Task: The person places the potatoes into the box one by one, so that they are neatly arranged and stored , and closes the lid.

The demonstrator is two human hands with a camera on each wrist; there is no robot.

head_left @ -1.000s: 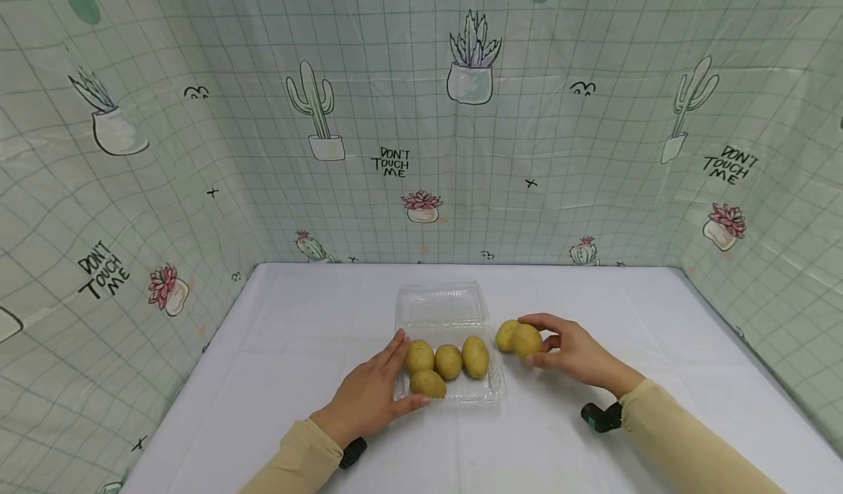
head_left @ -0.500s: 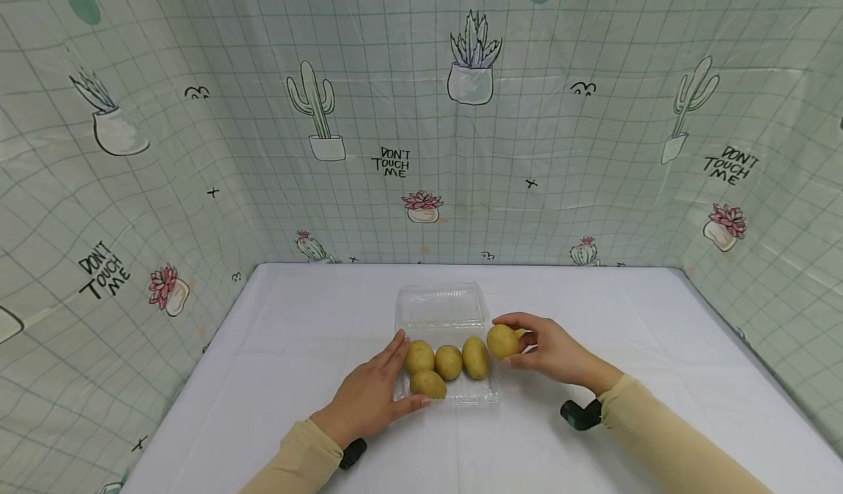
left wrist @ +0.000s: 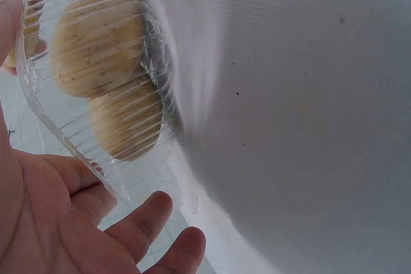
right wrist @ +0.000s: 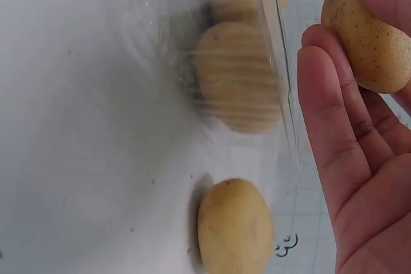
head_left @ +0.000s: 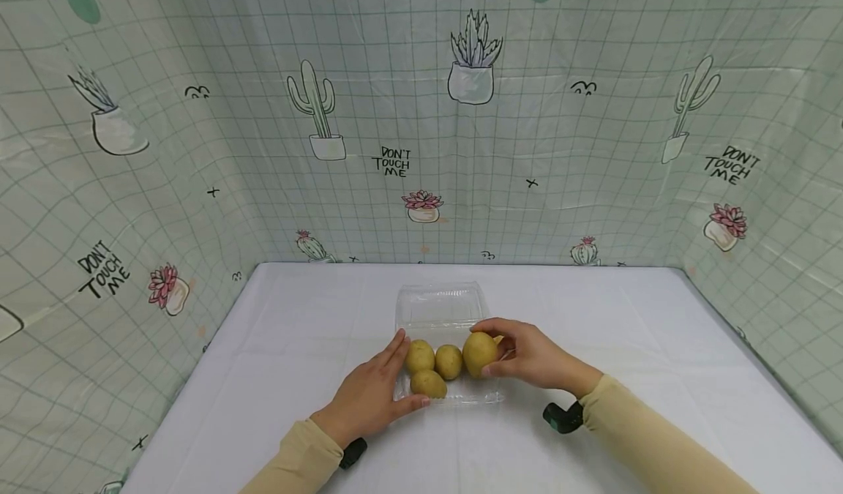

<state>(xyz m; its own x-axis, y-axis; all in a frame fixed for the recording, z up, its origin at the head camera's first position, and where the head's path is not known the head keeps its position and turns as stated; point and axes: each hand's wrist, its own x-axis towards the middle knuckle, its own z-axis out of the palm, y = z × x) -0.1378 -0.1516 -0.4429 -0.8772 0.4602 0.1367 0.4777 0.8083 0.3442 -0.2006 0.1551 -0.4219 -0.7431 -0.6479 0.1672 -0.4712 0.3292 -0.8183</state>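
Note:
A clear plastic clamshell box point(head_left: 470, 391) lies with its lid point(head_left: 443, 304) folded back, and several potatoes are in its base, including one near the front left point(head_left: 428, 384). My left hand point(head_left: 372, 395) rests against the box's left side, fingers straight and thumb at the front edge. Through the ribbed wall two potatoes show in the left wrist view, the upper one point(left wrist: 99, 40) larger. My right hand point(head_left: 536, 355) pinches a potato point(right wrist: 369, 36) between thumb and fingers, over the box's right side. In the head view this potato overlaps the rightmost one in the box.
Another potato point(right wrist: 236, 226) lies on the white tablecloth point(head_left: 316, 311) just right of the box, mostly hidden behind my right hand in the head view. A patterned grid curtain point(head_left: 527, 135) stands along the back and sides of the table.
My right hand has carried the potato leftward, from beside the loose potato to over the right part of the box. My left hand has stayed in place.

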